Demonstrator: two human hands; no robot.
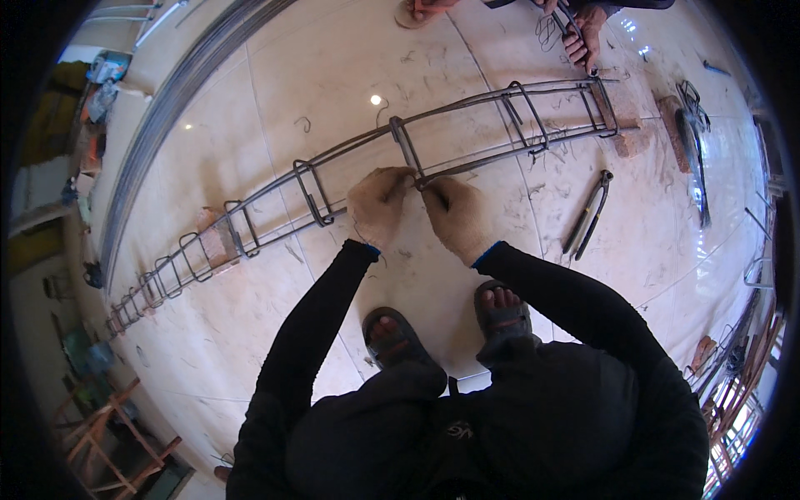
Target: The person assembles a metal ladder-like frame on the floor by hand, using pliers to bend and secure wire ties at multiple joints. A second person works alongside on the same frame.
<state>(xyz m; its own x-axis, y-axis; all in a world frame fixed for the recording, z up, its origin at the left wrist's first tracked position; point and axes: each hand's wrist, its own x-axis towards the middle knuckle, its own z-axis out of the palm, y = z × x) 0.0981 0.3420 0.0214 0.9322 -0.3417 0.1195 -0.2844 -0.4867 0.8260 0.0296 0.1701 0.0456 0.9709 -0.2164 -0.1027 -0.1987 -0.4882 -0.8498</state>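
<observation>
A long rebar cage point(467, 102) of thin bars and rectangular stirrups runs across the tiled floor in front of my feet. My left hand point(379, 202), in a beige knit glove, is closed at the near bar, just left of the foot of a stirrup point(406, 147). Close beside it on the right, my right hand point(460, 218) wears a matching glove, its fingers pinched together at the same joint. Whatever lies between the fingertips is too small and covered to make out. Dark-handled nippers point(602, 187) lie on the floor to the right of my hands.
A brick point(623, 125) props the cage's right end, and another brick point(217, 237) sits under its left part. A co-worker's hand point(587, 37) is at the far right end. Long steel rods point(158, 137) lie at the left. Wire bits point(303, 125) litter the tiles.
</observation>
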